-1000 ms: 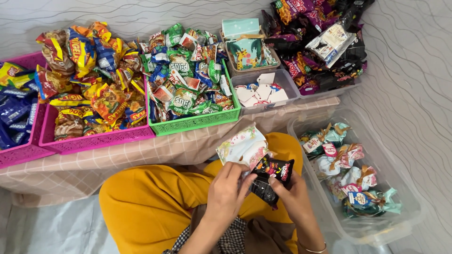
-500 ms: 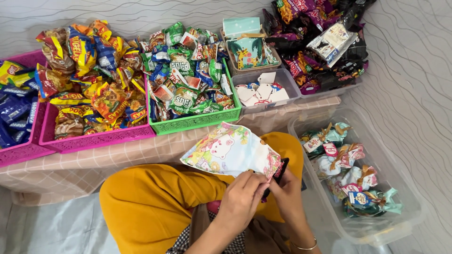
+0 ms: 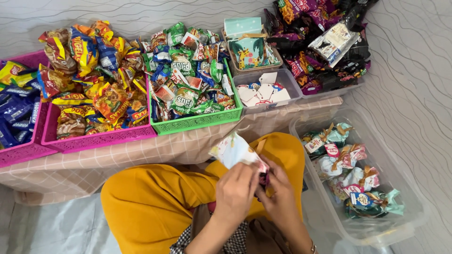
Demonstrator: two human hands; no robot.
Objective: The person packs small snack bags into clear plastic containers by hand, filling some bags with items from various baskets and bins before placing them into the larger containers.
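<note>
Both sets of fingers are closed on the same item: those of the left hand [image 3: 238, 188] pinch the lower edge of a printed paper gift bag [image 3: 234, 150], and the right hand [image 3: 278, 197] closes against it from the other side, where a sliver of a dark snack packet [image 3: 263, 178] shows between the two hands; whether that packet is already inside the bag cannot be determined. The bag is held over the person's lap, above the yellow trousers [image 3: 155, 202], its upper part standing free and crumpled toward the table. In my judgement the bag is light, thin and soft. It will crease or tear if pulled hard, and it gives no stiff edge to grip, so the sound hold is a pinch at the gathered mouth with the other hand supporting the contents from below. The packet looks glossy and likely slippery, light, with brittle contents that would not bear squeezing. Further out, the cloth-covered table [image 3: 141, 150] carries a green basket [image 3: 197, 123] of small green and red packets, a pink basket [image 3: 99, 138] of orange and yellow snack bags, a second pink basket [image 3: 21, 153] with blue packets, and a clear tub of paper tags [image 3: 263, 91]. At the person's right on the floor sits a clear plastic bin [image 3: 405, 188] holding tied gift bundles [image 3: 348, 164].
</note>
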